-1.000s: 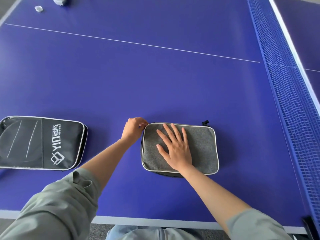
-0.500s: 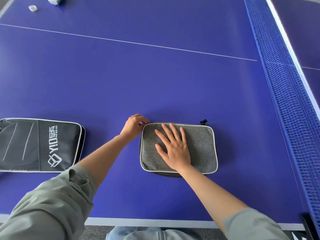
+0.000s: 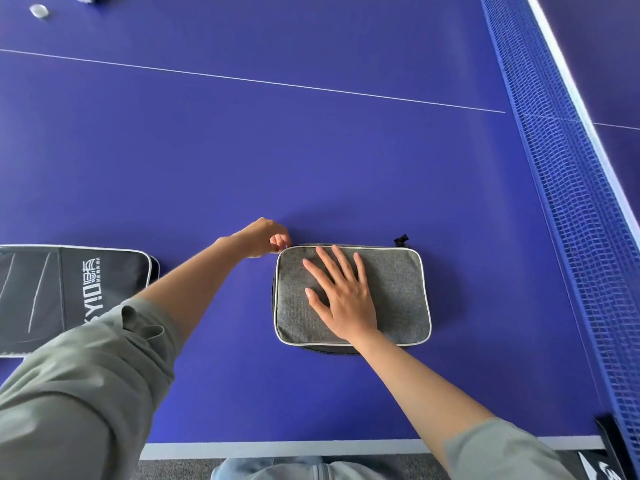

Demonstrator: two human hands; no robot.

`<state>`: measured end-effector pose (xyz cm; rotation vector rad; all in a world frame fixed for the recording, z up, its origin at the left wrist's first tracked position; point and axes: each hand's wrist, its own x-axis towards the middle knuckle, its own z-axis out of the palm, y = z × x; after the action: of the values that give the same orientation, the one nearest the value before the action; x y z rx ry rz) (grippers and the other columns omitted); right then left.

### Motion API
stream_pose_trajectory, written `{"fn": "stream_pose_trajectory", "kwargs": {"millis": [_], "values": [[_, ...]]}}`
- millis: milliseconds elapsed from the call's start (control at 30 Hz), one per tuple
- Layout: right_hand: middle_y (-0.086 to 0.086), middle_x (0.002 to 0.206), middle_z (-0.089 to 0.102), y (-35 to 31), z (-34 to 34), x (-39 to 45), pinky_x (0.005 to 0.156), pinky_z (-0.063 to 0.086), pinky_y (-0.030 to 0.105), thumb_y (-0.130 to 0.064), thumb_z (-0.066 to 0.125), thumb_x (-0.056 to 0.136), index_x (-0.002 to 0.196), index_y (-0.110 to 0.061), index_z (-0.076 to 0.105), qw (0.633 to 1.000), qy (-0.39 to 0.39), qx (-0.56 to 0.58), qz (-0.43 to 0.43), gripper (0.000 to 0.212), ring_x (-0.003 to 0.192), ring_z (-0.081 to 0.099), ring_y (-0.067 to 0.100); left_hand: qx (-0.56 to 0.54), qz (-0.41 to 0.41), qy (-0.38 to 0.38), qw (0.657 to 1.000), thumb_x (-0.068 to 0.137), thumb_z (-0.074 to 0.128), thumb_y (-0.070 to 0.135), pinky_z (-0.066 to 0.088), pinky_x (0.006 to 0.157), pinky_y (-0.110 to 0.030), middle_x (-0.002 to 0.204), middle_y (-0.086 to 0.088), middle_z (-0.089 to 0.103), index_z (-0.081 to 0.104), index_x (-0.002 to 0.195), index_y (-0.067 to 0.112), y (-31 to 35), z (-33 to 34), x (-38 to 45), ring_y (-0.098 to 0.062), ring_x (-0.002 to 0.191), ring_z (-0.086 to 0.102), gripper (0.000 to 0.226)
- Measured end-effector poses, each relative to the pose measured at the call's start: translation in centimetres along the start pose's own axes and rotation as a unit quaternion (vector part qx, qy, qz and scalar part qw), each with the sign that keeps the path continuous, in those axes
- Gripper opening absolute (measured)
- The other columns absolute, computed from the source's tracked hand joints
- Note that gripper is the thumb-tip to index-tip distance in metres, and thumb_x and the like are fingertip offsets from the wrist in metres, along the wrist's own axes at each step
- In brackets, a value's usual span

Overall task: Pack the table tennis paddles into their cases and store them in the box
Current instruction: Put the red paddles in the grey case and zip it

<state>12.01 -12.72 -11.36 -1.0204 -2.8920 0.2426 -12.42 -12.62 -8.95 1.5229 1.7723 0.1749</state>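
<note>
Left-hand grip (image 3: 266,237) at grey case (image 3: 391,271) corner, zipper-pull hidden.

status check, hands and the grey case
Right hand flat on grey case. Left hand pinching at its far-left corner. Black case apart, left. Nothing blocking.

You have a single view, from the camera on your head, looking forward and steeply down across the purple table-tennis tabletop (image 3: 311,150). It sits close above the near white edge; the blue mesh net (image 3: 561,188) runs along the right side.
</note>
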Motion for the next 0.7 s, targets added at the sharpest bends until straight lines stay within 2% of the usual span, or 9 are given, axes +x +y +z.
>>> {"fn": "stream_pose_trajectory", "kwargs": {"millis": [100,167,300,400,500,700], "values": [[-0.005,0.156,0.027,0.0,0.0,0.0,0.118,0.011,0.051,-0.052,0.030,0.096,0.144,-0.036,0.031,1.000,0.002,0.005,-0.001,0.051,0.147,0.014,0.019,0.000,0.021,0.035,0.999,0.087,0.064,0.008,0.036,0.077,-0.021,0.096,-0.008,0.066,0.070,0.099,0.007,-0.6,0.3,-0.4,-0.019,0.091,0.053,0.013],[-0.006,0.156,0.026,0.0,0.0,0.0,0.118,0.011,0.051,-0.052,0.029,0.096,0.144,-0.037,0.030,1.000,-0.001,0.003,0.001,0.051,0.147,0.013,0.018,0.000,0.030,0.048,0.998,0.084,0.068,0.009,0.035,0.075,-0.019,0.095,-0.008,0.064,0.071,0.097,0.006,-1.0,0.5,-0.5,-0.018,0.089,0.052,0.014],[-0.006,0.156,0.026,0.0,0.0,0.0,0.119,0.010,0.051,-0.052,0.029,0.096,0.145,-0.037,0.029,1.000,-0.005,0.003,0.003,0.051,0.147,0.013,0.018,0.003,0.041,0.054,0.998,0.081,0.070,0.007,0.039,0.072,-0.022,0.087,0.000,0.054,0.069,0.085,0.006,-1.2,0.5,-0.3,-0.014,0.079,0.051,0.005],[-0.006,0.156,0.025,0.0,0.0,0.0,0.119,0.010,0.051,-0.052,0.028,0.096,0.145,-0.037,0.029,1.000,-0.005,0.002,0.003,0.051,0.147,0.013,0.018,-0.028,0.045,0.074,0.996,0.082,0.068,0.005,0.044,0.072,-0.024,0.082,-0.004,0.061,0.068,0.082,0.005,-1.3,0.6,-0.4,-0.016,0.074,0.056,0.001],[-0.006,0.156,0.025,0.1,0.1,0.1,0.119,0.009,0.051,-0.052,0.027,0.096,0.145,-0.037,0.027,1.000,-0.007,-0.001,0.002,0.051,0.147,0.012,0.018,-0.059,0.036,0.103,0.992,0.083,0.067,0.003,0.048,0.073,-0.026,0.080,-0.008,0.068,0.069,0.083,0.005,-1.4,1.1,-0.9,-0.018,0.071,0.058,0.002],[-0.008,0.157,0.023,0.1,0.3,0.1,0.119,0.010,0.051,-0.054,0.025,0.096,0.145,-0.039,0.024,1.000,-0.013,-0.005,0.006,0.051,0.147,0.011,0.017,-0.074,0.043,0.152,0.985,0.086,0.065,0.002,0.044,0.070,-0.027,0.085,-0.014,0.068,0.071,0.095,0.004,-1.4,2.0,-2.5,-0.027,0.071,0.058,0.012]]}}
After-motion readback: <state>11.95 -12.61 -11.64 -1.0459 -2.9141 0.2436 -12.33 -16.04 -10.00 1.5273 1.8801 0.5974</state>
